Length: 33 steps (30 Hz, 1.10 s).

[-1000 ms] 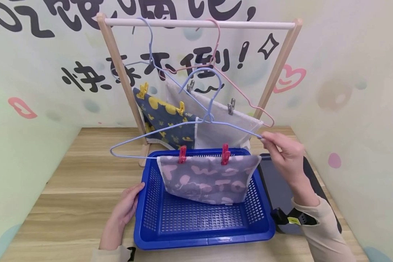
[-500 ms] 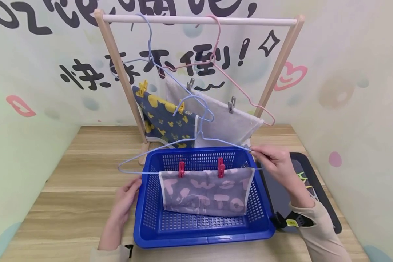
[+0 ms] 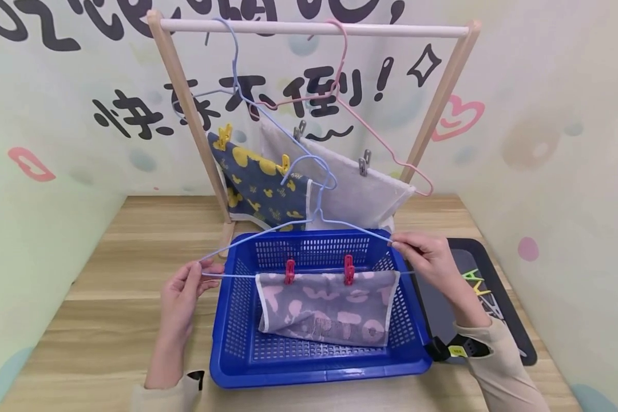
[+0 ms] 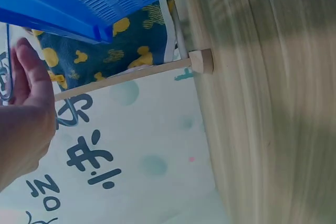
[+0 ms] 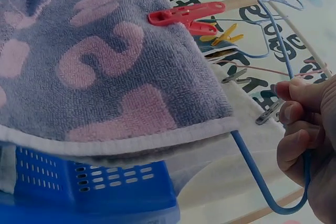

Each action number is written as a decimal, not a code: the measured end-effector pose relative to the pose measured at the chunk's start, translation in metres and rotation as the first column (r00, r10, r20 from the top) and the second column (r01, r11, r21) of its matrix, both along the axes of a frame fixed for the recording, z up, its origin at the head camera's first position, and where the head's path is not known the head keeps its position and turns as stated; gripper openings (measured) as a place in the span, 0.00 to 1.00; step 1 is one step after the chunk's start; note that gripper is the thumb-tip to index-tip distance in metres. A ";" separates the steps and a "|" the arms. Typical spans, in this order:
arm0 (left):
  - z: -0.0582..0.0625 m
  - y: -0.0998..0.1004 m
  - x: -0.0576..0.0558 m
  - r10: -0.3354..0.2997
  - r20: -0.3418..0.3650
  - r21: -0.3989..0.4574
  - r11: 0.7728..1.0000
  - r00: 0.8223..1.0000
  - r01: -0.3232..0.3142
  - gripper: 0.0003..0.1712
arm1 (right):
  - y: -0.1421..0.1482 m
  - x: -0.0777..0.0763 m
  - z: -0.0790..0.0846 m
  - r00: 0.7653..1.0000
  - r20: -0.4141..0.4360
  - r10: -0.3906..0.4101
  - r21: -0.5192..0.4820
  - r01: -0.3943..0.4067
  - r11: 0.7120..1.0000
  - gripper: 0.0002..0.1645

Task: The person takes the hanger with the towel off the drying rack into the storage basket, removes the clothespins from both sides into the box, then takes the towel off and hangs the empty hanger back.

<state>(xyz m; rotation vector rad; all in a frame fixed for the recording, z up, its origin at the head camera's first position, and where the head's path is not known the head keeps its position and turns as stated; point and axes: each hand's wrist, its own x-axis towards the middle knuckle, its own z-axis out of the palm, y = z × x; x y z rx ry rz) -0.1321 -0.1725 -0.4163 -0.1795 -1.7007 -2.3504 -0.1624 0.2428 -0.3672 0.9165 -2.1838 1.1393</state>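
A light blue hanger (image 3: 268, 230) is held above the blue basket (image 3: 319, 377). Over its lower bar hangs a grey-purple towel (image 3: 329, 309) with pink shapes, fixed by two red clothespins (image 3: 289, 272). My right hand (image 3: 427, 260) pinches the hanger's right arm; in the right wrist view the fingers (image 5: 291, 114) curl round the blue wire. At the other end, my left hand (image 3: 180, 294) pinches the hanger's left corner between thumb and fingers. In the left wrist view, that hand (image 4: 26, 114) is beside the basket, partly cut off by the frame.
Behind the basket stands a wooden rack (image 3: 314, 27). On it hang a blue hanger with a blue-yellow towel (image 3: 268, 186) and a pink hanger (image 3: 371, 133) with a white towel (image 3: 350, 186). A dark tray (image 3: 455, 309) with colourful clothespins (image 3: 476, 283) lies at right.
The hanger and towel have come down over the basket. My left hand has left the basket's rim and taken hold of the hanger's left corner. My right hand has moved slightly left and down.
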 end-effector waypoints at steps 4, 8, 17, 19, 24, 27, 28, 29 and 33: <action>-0.003 -0.003 0.000 -0.078 0.004 0.027 0.997 0.997 0.078 0.14 | -0.001 0.000 -0.003 0.999 0.038 -0.037 0.051 0.035 0.998 0.13; -0.006 -0.006 0.002 -0.153 0.005 0.003 0.988 0.988 0.153 0.16 | -0.007 0.003 0.002 0.994 0.094 -0.057 0.102 0.047 0.994 0.07; -0.008 -0.015 0.006 -0.345 0.081 0.094 0.937 0.935 0.337 0.21 | -0.017 0.010 0.008 0.950 0.304 -0.070 0.174 0.017 0.985 0.08; -0.008 -0.017 0.006 -0.382 0.112 0.140 0.920 0.917 0.366 0.21 | -0.013 0.007 -0.001 0.938 0.338 -0.071 0.187 0.007 0.982 0.08; -0.005 -0.021 0.008 -0.435 0.198 0.151 0.899 0.878 0.411 0.20 | -0.006 -0.001 -0.015 0.913 0.396 -0.097 0.209 0.013 0.978 0.05; -0.004 -0.023 0.009 -0.453 0.247 0.146 0.891 0.857 0.429 0.18 | -0.005 -0.002 -0.016 0.905 0.413 -0.102 0.204 0.018 0.979 0.05; -0.004 -0.024 0.009 -0.464 0.254 0.154 0.886 0.849 0.438 0.18 | -0.005 -0.002 -0.016 0.903 0.417 -0.103 0.202 0.018 0.979 0.05; -0.004 -0.025 0.009 -0.474 0.259 0.163 0.880 0.841 0.446 0.18 | -0.005 -0.002 -0.015 0.900 0.423 -0.103 0.199 0.019 0.980 0.05; -0.008 -0.029 0.010 -0.546 0.220 0.227 0.835 0.809 0.502 0.18 | -0.006 -0.002 -0.015 0.877 0.471 -0.098 0.200 0.002 0.980 0.04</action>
